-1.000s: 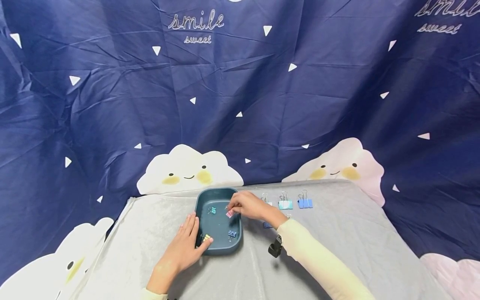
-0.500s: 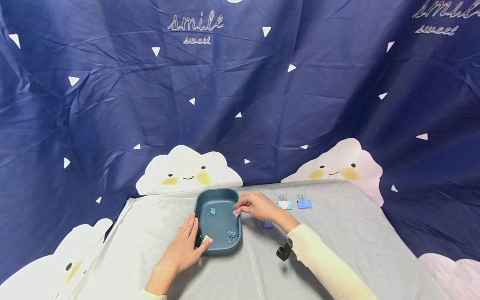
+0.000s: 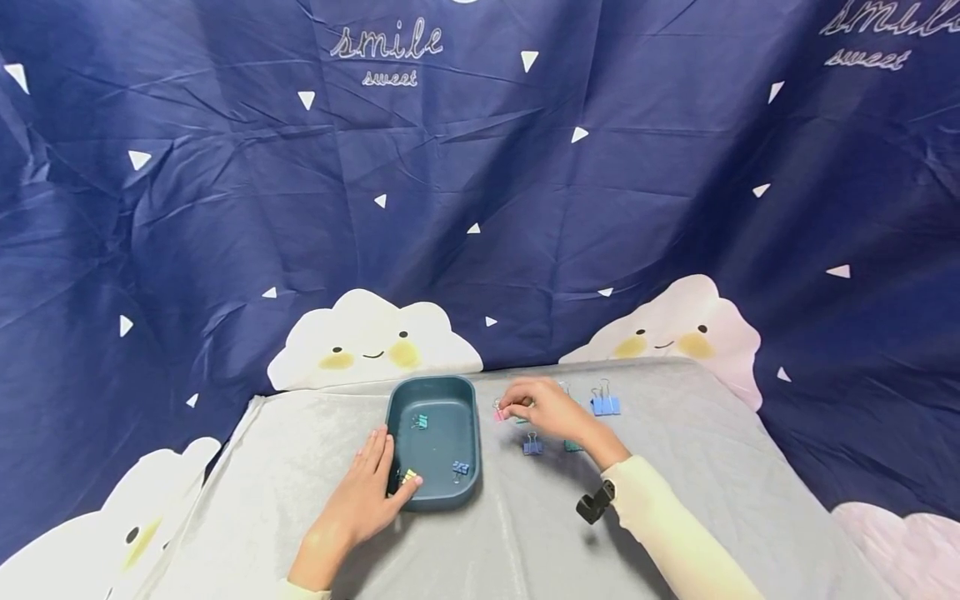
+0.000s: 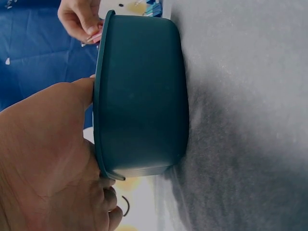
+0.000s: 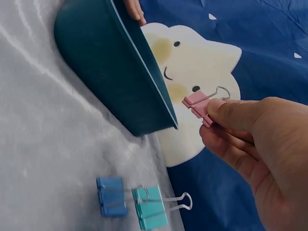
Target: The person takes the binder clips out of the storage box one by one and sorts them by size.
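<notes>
My right hand (image 3: 551,408) pinches a pink binder clip (image 5: 198,105) between thumb and fingertips, just past the right rim of a dark teal bin (image 3: 440,503). The clip's wire handle sticks out beside the thumb in the right wrist view. My left hand (image 3: 358,498) rests along the bin's left rim, fingers extended, with the thumb over the near corner. In the left wrist view, the palm lies at the rim and the bin's outer wall shows. Inside the bin are a teal clip (image 3: 422,422), a blue clip (image 3: 461,468) and a yellow clip (image 3: 408,477) partly behind the thumb.
More binder clips stand on the grey cloth (image 3: 495,550) right of the bin: a dark blue one (image 3: 533,447), a green one (image 3: 573,446) and a larger blue one (image 3: 605,405). My right hand partly hides others. A navy curtain (image 3: 480,167) hangs behind.
My right hand has carried the pink binder clip rightward, from over the bin to beyond its right rim. My left hand has stayed on the bin, and the clips inside lie unchanged.
</notes>
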Motion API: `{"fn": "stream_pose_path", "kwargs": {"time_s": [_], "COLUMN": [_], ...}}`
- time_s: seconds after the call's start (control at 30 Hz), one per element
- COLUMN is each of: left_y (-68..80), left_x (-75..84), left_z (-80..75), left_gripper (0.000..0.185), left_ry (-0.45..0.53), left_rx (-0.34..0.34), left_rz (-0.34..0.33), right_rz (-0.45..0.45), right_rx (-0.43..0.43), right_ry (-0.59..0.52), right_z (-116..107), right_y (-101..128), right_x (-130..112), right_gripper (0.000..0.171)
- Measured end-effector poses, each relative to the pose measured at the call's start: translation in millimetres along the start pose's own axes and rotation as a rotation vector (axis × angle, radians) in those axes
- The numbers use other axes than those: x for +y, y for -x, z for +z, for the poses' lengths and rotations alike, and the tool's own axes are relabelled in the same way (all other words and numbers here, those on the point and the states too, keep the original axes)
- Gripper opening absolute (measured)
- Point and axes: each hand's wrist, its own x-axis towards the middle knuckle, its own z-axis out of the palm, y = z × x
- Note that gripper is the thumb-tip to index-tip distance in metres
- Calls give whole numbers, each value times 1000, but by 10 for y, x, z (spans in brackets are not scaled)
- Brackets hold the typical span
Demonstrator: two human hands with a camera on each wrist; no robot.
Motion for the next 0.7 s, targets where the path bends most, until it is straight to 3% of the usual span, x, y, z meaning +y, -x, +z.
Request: {"fn": "stream_pose_path", "kwargs": {"time_s": [0.7], "left_y": [8], "left_x": [5], "left_z": [5], "left_gripper": [96], "left_ry": [11], "left_rx": [2], "left_rz": [-10], "right_rz": [79], "right_rx": [125], "right_ry": [2], "right_z": [-320], "right_y": [568], "right_x": [282], "right_gripper": [9]}}
